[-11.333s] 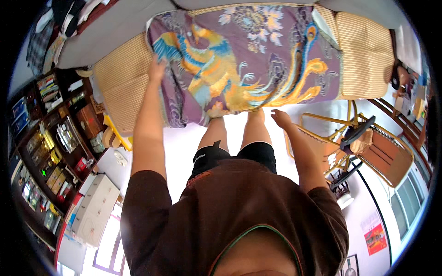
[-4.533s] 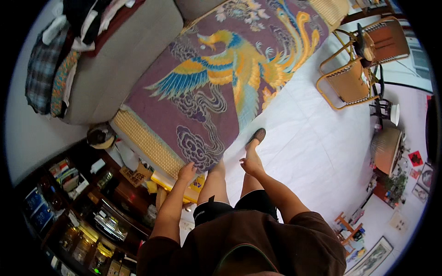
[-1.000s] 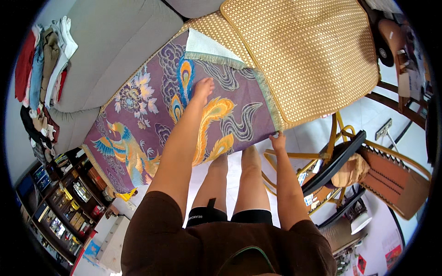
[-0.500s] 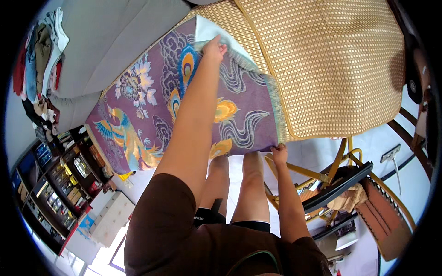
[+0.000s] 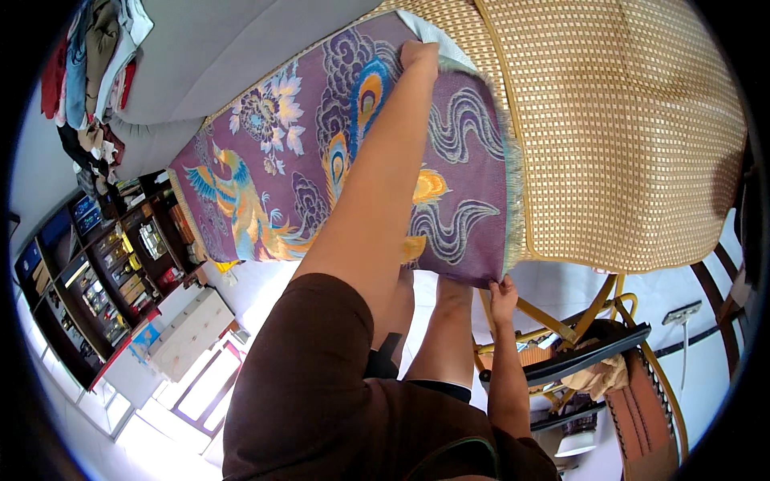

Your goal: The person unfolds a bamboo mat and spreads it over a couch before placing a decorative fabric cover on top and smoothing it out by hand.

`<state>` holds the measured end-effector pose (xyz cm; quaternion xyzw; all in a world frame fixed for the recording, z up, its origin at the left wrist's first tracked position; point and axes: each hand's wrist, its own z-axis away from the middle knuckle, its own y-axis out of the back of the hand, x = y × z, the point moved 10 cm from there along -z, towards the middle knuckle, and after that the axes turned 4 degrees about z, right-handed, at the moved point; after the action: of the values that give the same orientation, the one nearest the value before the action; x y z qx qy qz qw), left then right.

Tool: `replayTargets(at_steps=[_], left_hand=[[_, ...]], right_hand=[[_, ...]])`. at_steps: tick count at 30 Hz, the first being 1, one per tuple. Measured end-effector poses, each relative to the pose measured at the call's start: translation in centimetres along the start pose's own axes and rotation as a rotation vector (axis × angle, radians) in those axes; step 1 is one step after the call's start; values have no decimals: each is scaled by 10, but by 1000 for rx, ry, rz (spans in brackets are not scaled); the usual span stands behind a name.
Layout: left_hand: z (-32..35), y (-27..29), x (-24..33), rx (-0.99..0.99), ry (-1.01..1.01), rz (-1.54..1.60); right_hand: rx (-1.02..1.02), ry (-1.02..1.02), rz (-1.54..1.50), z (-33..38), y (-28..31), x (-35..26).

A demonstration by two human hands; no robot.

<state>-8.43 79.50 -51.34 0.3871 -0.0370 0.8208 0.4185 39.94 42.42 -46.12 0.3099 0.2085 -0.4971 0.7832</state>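
Note:
A purple cloth [image 5: 297, 176] with a yellow and blue bird pattern and a fringed edge lies spread over a woven straw mat [image 5: 626, 136]. My left hand [image 5: 419, 54] reaches far forward and grips the cloth's far corner near the fringe. My right hand [image 5: 504, 290] pinches the near corner of the same fringed edge, where it hangs over the front of the mat. My bare legs show below the cloth.
A grey cushion or backrest [image 5: 233, 48] runs along the far side, with piled clothes [image 5: 88, 56] at the top left. A dark shelf unit [image 5: 96, 272] full of small items stands at left. Folding chairs [image 5: 593, 361] stand at the lower right on the white floor.
My left arm has stretched further forward along the fringed edge to the far corner. My right hand stays at the near corner. The view has tilted closer to the cloth.

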Motion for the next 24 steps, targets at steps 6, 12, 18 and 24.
replayTargets(at_steps=[6, 12, 18, 24], left_hand=[[14, 25, 39, 255, -163, -308], [-22, 9, 48, 29, -326, -186], [-11, -43, 105, -266, -422, 219], [-23, -57, 111, -189, -342, 418]], right_hand=[[-46, -27, -1, -3, -2, -36], [-110, -28, 208, -8, -4, -48], [15, 26, 307, -7, 13, -63], [71, -5, 228, -24, 26, -96]])
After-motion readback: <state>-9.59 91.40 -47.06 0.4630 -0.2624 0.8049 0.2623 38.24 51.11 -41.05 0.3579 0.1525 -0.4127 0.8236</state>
